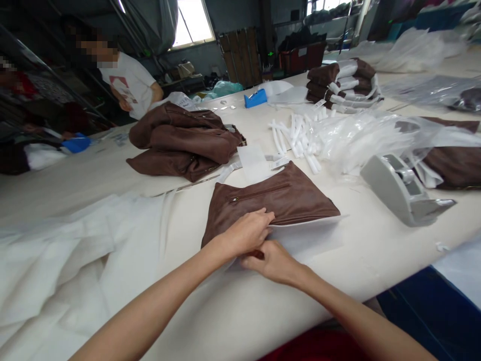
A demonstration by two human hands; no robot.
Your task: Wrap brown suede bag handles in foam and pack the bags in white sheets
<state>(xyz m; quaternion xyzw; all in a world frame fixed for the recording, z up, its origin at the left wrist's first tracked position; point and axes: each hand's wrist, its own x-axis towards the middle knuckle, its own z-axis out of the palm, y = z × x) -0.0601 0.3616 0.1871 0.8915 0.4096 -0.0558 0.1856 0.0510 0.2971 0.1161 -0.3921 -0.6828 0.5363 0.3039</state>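
A brown leather-look handbag [259,196] with a zip lies flat in front of me. Under its near edge, a translucent white sheet [308,234] sticks out. My left hand [251,230] is closed on the bag's near edge, fingers bent over the top. Just below and touching it, my right hand [276,261] has its fingers curled in a pinch at the sheet's near edge. Their fingertips are partly hidden. Behind the bag lie a small white sheet [252,163] and the strap with a tag [280,163].
A grey tape dispenser [404,188] stands at right. Several brown bags [184,138] are piled behind left, with another stack [341,82] farther back. White wrapped rolls [296,135], clear plastic [361,140] and white sheets [75,271] lie around. A person [131,82] stands across the table [270,311].
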